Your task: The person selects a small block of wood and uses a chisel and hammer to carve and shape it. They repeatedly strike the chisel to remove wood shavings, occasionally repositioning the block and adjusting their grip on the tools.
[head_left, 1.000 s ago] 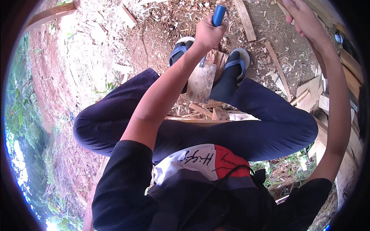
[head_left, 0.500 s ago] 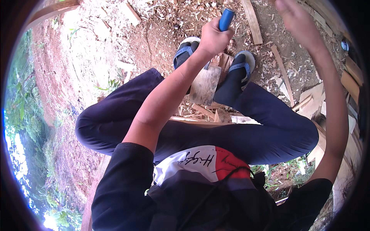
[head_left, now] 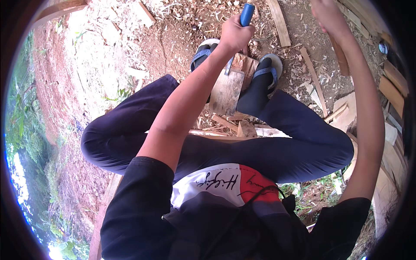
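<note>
My left hand is wrapped round a chisel; its blue handle sticks out above the fist. Below the fist the narrow metal blade meets the upper end of a pale, grey-stained wood block. That block stands between my feet, against a redder piece of wood. Raised at the upper right, my right hand is closed, its fingers partly cut off by the edge of the view. A brown wooden stick shows below its palm, beside the wrist; its other end is hidden.
My sandalled feet flank the block. Wood shavings and chips litter the dirt ground. Long strips of wood lie beyond my feet, and planks are piled at the right. Greenery grows at the far left.
The brown stick has come into sight below my right hand, which has turned and shifted slightly. My left hand keeps its grip on the chisel, with more blade showing.
</note>
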Available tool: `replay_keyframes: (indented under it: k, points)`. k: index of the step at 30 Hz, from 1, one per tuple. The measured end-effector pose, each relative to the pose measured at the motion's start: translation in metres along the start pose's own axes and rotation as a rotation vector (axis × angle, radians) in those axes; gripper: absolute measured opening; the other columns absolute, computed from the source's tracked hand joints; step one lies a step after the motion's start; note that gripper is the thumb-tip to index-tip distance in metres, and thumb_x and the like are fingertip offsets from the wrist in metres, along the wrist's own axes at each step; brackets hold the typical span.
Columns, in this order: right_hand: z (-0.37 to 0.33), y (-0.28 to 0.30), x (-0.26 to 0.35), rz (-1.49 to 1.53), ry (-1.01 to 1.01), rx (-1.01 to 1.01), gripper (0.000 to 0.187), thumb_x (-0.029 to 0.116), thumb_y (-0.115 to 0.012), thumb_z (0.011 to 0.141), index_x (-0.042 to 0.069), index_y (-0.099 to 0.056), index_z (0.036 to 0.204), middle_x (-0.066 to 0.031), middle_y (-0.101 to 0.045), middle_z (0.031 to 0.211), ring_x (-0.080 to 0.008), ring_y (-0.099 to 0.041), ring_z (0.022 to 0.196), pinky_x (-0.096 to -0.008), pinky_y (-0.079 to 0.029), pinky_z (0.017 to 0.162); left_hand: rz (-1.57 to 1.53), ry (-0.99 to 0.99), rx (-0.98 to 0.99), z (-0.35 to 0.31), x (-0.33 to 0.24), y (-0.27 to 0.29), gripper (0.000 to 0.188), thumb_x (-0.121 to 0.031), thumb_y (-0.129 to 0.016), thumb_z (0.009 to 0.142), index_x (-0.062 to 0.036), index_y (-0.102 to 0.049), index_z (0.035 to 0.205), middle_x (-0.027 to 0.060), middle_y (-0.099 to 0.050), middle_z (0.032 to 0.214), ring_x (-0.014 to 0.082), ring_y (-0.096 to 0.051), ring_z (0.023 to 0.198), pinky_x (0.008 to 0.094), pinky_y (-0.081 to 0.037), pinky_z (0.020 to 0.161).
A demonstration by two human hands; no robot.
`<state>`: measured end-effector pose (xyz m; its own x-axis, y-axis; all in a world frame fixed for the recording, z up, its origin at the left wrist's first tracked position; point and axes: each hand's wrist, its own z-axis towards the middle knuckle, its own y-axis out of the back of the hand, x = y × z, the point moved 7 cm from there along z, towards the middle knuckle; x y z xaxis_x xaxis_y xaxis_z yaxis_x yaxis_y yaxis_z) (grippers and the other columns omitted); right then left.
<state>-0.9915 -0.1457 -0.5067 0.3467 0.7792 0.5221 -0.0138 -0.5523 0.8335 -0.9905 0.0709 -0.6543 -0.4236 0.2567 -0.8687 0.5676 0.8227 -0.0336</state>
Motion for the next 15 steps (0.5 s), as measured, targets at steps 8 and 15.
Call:
replay_keyframes:
  k: [8, 15]
  points:
    - [0.031, -0.004, 0.027, 0.549, -0.071, 0.665, 0.038, 0.036, -0.042, 0.099, 0.003, -0.057, 0.111, -0.0175, -0.064, 0.090, -0.0293, -0.064, 0.084, -0.0404, -0.050, 0.074, 0.179, -0.012, -0.117, 0.000, 0.015, 0.012, 0.015, -0.011, -0.061, 0.075, -0.0009, -0.058, 0.085, 0.0088, -0.061, 0.065, 0.0142, -0.060, 0.056, 0.0317, -0.048, 0.053]
    - [0.015, -0.024, 0.047, 0.243, -0.230, 0.133, 0.039, 0.034, -0.045, 0.098, 0.002, -0.058, 0.114, -0.0245, -0.064, 0.105, -0.0387, -0.062, 0.102, -0.0467, -0.046, 0.088, 0.080, 0.114, -0.023, 0.009, 0.037, 0.005, 0.018, -0.012, -0.062, 0.073, -0.0016, -0.059, 0.087, 0.0084, -0.061, 0.065, 0.0156, -0.060, 0.059, 0.0332, -0.050, 0.061]
